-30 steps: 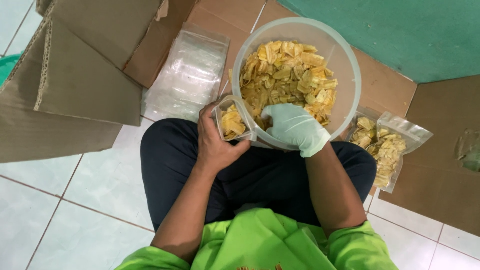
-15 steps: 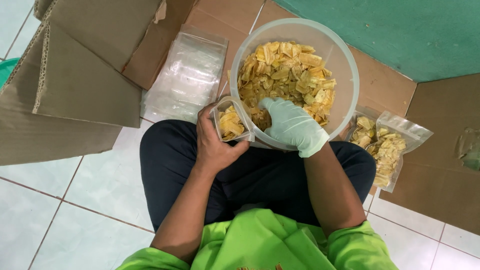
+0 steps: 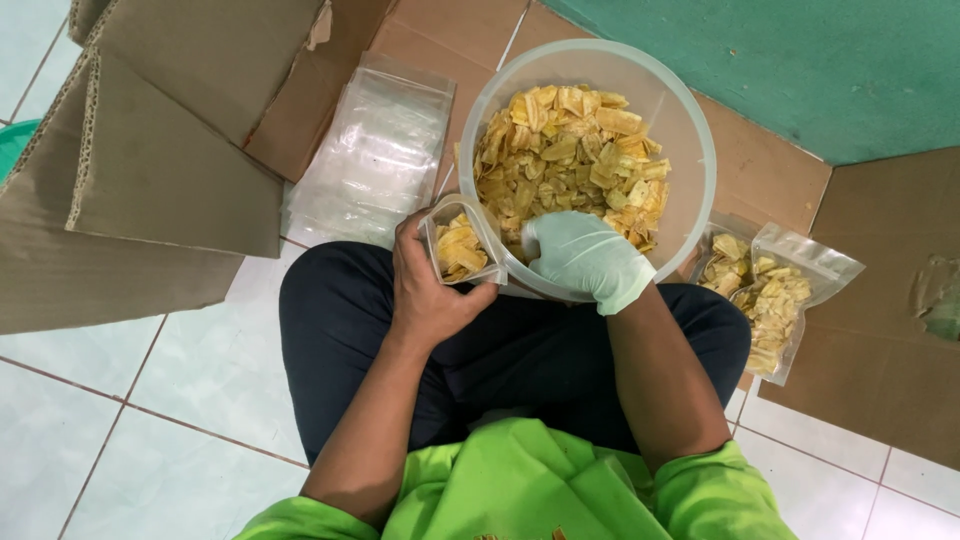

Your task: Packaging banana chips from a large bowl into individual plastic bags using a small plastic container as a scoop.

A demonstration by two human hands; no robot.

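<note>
Left hand w/ grip closed round small clear pouch mouth-up just left of gloved right hand, loosely cupped on brittle, light chips in tub — pouch limp, slippery, best held by rim.

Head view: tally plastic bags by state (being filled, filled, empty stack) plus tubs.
Bag being filled, open, in the left hand: 1
Filled bags lying right of the tub: 2
Stack of empty clear bags, sheets not countable: 1
Translucent tub of yellow chips, gloved right hand inside: 1
Total: 5
</note>
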